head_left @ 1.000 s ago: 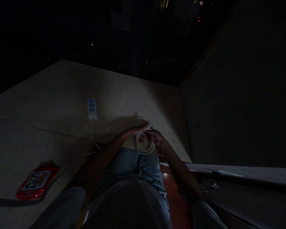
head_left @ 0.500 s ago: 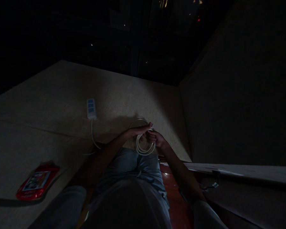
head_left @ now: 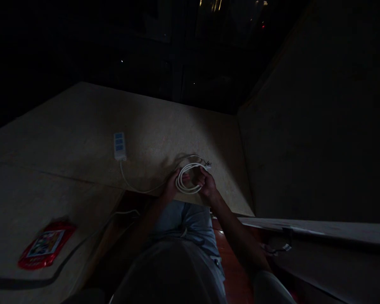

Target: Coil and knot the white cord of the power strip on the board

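Note:
A white cable hangs coiled in several loops between my two hands, over the near edge of the stone-like counter. My left hand grips the left side of the coil, its fingers reaching through the loops. With curled fingers, my right hand is closed on the coil's right side. Just above that hand a plug-like end sticks out; its kind is hard to make out in the dark. From the coil the cable runs left to a white power strip lying on the counter.
A shiny red packet lies on the lower left surface, near a dark strap. Another white cord crosses the dark gap by my left forearm. A tall dark panel stands on the right. Dark window glass lies beyond the counter.
My left hand has moved from the top of the coil down to its left side. The coil now sits rounder and more open between the hands. The power strip has shifted slightly in view.

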Tool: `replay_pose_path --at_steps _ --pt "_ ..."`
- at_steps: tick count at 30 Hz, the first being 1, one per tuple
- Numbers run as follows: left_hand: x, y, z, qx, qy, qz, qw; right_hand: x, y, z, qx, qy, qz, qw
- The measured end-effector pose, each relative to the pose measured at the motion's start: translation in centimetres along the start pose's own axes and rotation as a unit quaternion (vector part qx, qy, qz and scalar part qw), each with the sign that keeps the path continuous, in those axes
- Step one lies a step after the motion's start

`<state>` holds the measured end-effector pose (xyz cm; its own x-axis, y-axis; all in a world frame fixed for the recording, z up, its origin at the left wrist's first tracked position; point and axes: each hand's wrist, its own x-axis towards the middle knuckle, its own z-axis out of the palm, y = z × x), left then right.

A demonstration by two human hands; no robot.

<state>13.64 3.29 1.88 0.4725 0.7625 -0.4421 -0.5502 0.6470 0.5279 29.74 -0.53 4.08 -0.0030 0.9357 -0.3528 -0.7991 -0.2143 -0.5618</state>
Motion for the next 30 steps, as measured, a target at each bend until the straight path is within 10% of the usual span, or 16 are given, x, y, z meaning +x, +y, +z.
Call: replay_pose_path --at_steps 8,13,22,30 --pt "-2.7 -5.1 2.1 -0.009 0.059 0.148 0.987 1.7 4.0 3.5 0.140 0.142 -0.137 0.970" --pt "-1.5 -3.5 3.7 0.009 0.118 0.153 0.981 2.0 6.0 4.8 0.151 0.160 -0.167 0.961" --pt "-1.1 -1.2 3.2 -0.079 0.057 0.066 0.993 1.6 7.4 5.0 0.164 0.120 -0.154 0.967" --pt "-1.6 0.7 3.5 -0.172 0.041 0.126 0.976 -1.6 6.0 2.2 0.163 0.032 -0.154 0.974"
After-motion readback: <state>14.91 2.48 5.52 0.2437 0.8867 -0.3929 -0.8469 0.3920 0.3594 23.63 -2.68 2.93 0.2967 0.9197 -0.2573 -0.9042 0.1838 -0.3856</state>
